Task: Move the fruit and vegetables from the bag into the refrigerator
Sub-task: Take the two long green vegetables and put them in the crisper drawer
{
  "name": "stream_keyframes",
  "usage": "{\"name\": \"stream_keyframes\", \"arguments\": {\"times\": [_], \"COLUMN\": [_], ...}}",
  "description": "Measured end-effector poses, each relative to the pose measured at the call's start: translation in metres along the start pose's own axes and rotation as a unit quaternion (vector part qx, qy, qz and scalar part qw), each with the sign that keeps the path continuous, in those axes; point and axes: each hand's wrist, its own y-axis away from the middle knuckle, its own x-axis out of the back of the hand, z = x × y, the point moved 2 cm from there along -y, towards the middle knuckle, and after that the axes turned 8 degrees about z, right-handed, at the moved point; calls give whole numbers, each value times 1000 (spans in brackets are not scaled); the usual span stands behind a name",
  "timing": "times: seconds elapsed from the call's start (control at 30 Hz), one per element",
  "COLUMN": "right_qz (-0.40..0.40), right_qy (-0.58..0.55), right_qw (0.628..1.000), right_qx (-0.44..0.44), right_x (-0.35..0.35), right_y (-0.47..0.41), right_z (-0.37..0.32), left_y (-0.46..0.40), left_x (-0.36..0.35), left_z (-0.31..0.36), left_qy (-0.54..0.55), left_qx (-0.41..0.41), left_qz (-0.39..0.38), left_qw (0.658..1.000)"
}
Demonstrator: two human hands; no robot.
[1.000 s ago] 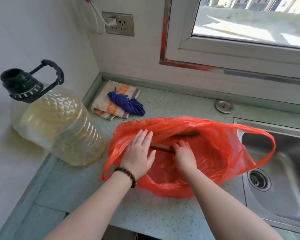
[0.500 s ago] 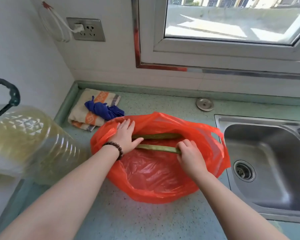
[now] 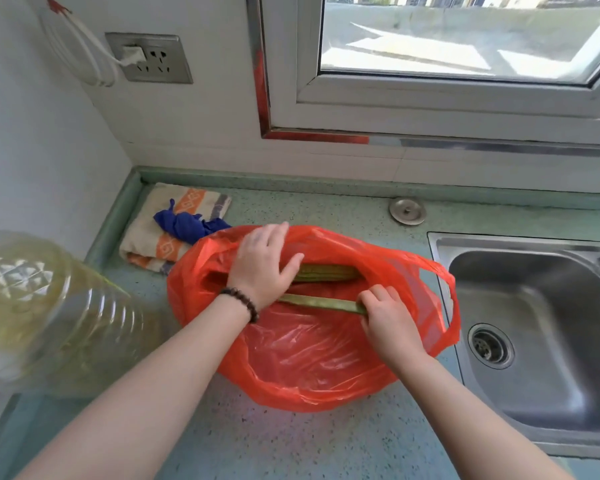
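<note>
A crinkled orange plastic bag [image 3: 312, 362] lay open on the speckled green countertop [image 3: 291, 445]. The right hand [image 3: 388, 320] was closed around the near long green ridged vegetable [image 3: 321, 302]. The left hand [image 3: 262, 265], fingers spread, rested flat over a second ridged green vegetable [image 3: 326, 273] beyond it, both inside the bag.

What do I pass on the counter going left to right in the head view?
oil jug → folded towel → red bag → sink
</note>
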Motion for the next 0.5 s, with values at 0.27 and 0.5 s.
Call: {"name": "stream_keyframes", "arguments": {"times": [0.27, 0.5], "right_qz": [-18, -11], "right_qy": [2, -1], "right_qw": [1000, 1000], "right_qx": [-7, -10], "right_x": [1, -3], "right_y": [10, 19], "right_z": [0, 6], "left_y": [24, 2], "left_x": [-50, -70], "left_z": [17, 5], "left_qy": [-66, -102], "left_qx": [-61, -52], "left_qz": [-188, -189], "left_qw": [978, 975]}}
